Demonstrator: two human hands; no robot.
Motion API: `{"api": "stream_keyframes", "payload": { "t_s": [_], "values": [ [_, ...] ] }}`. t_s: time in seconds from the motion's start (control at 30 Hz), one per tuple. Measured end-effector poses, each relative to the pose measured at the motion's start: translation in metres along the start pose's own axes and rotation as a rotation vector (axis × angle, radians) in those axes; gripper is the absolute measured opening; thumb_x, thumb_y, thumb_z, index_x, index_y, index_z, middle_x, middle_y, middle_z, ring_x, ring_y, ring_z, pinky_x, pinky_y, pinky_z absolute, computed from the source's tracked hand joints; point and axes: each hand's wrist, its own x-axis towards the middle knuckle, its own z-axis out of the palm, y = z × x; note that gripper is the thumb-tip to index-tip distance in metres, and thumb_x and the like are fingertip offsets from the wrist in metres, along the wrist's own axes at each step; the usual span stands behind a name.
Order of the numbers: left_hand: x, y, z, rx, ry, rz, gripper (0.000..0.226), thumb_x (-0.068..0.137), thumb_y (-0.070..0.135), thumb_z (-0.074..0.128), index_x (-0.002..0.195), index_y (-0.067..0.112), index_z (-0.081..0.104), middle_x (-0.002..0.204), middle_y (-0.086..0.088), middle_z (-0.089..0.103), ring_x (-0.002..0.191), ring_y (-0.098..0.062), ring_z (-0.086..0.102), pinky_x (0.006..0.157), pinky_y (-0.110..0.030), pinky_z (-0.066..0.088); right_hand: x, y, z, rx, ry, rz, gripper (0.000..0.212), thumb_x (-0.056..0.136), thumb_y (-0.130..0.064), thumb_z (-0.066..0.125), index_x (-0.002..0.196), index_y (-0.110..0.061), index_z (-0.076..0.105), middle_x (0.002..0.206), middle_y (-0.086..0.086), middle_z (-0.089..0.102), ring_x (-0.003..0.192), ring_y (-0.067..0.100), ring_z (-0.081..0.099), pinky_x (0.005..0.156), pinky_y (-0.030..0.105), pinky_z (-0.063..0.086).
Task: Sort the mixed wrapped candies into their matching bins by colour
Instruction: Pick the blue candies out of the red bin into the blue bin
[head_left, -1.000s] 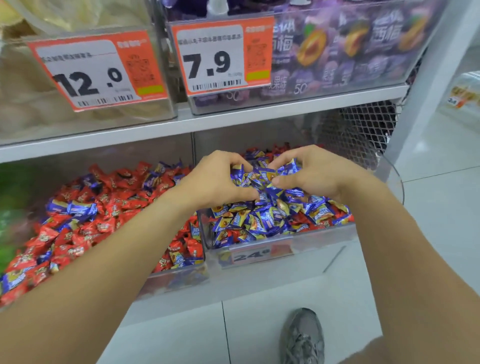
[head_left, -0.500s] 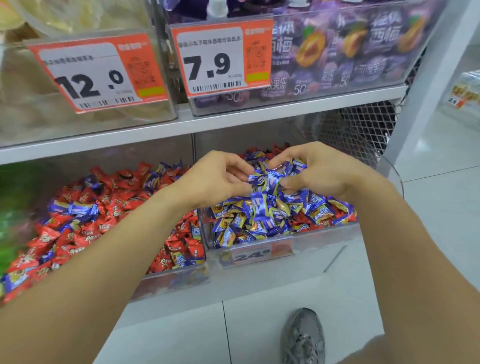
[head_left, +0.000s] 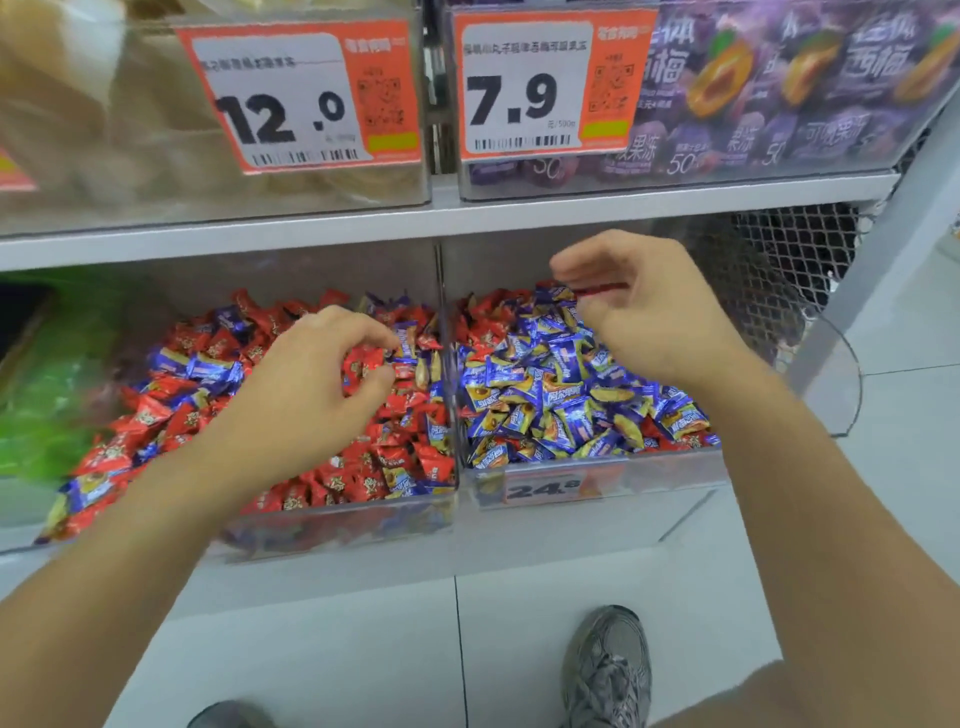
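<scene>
- The left hand (head_left: 311, 384) hangs low over the red bin (head_left: 332, 525), fingers curled down with thumb and fingertips closing round a purple-blue candy (head_left: 406, 343) that lies among the red ones, close to the clear divider (head_left: 442, 332) between the two bins.
- The right hand (head_left: 644, 312) is raised above the back of the blue bin (head_left: 613, 467), fingers curled and pinching a thin red wrapper (head_left: 597, 289) that sticks out sideways towards the divider (it is blurred, so I cannot tell more than its colour and that its long axis runs roughly left to right).
- The relation that matters: each hand holds a candy of the other bin's colour, and the divider stands between them. The red candy's home lies to the left of the right hand, across the divider; the purple-blue one's home lies to the right of the left hand, just past the same wall.
- The left hand is much nearer the divider, so its crossing looks the shorter one; the right hand must travel left and down.
- Stray blue candies (head_left: 192, 364) lie scattered further left in the red bin, well apart from both hands, and a few red ones (head_left: 488, 317) show at the back of the blue bin, so by my judgement the sorting is far from finished.
- Likely risk: the arms crossing above the divider and knocking candies over it.
</scene>
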Motion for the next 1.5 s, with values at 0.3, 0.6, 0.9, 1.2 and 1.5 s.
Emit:
{"api": "stream_keyframes", "payload": {
  "t_s": [0.3,0.6,0.9,1.2,1.5],
  "values": [
    [-0.034,-0.102,-0.017,0.148,-0.420,-0.151,0.067,0.064,0.053,0.084,0.123,0.035,0.059,0.113,0.008,0.056,0.102,-0.015,0.055,0.093,-0.038,0.047,-0.025,-0.067,0.144,-0.357,-0.534,-0.258,0.042,0.088,-0.015,0.062,0.128,-0.024,0.058,0.119,0.006,0.050,0.105,0.021,0.056,0.097,0.037,0.045],
    [-0.054,-0.123,-0.037,-0.023,-0.149,-0.151,0.027,0.083,0.033,0.074,0.109,0.028,0.068,0.104,0.010,0.066,0.090,-0.006,0.059,0.087,-0.035,0.049,-0.017,-0.077,0.193,-0.630,-0.809,-0.095,0.104,0.075,-0.059,0.076,0.153,-0.047,0.007,0.134,0.016,0.036,0.122,0.038,0.047,0.097,0.041,0.043],
    [-0.082,-0.131,-0.082,0.224,-0.546,-0.405,0.071,0.079,0.051,0.071,0.141,0.033,0.041,0.127,-0.003,0.045,0.120,-0.023,0.049,0.102,-0.032,0.040,-0.007,-0.090,0.251,-0.371,-0.808,-0.438,0.088,0.070,-0.049,0.083,0.146,-0.044,0.038,0.158,0.001,0.020,0.144,0.027,0.024,0.111,0.057,0.031],
    [-0.065,-0.138,-0.047,0.092,-0.433,-0.350,0.078,0.064,0.039,0.089,0.133,0.025,0.054,0.112,0.005,0.051,0.108,-0.011,0.044,0.087,-0.022,0.038,0.013,-0.074,0.249,-0.609,-0.778,-0.385,0.039,0.080,-0.035,0.073,0.117,-0.039,0.060,0.124,-0.003,0.046,0.117,0.025,0.046,0.091,0.048,0.043],
    [-0.070,-0.153,-0.057,-0.282,-0.230,-0.342,0.058,0.070,0.042,0.084,0.122,0.045,0.059,0.120,0.012,0.062,0.103,-0.001,0.060,0.085,-0.012,0.047,0.033,-0.095,0.195,-0.733,-0.760,-0.089,0.070,0.047,-0.081,0.075,0.102,-0.039,0.068,0.113,-0.014,0.056,0.120,0.019,0.043,0.107,0.053,0.026]
  ]
}}
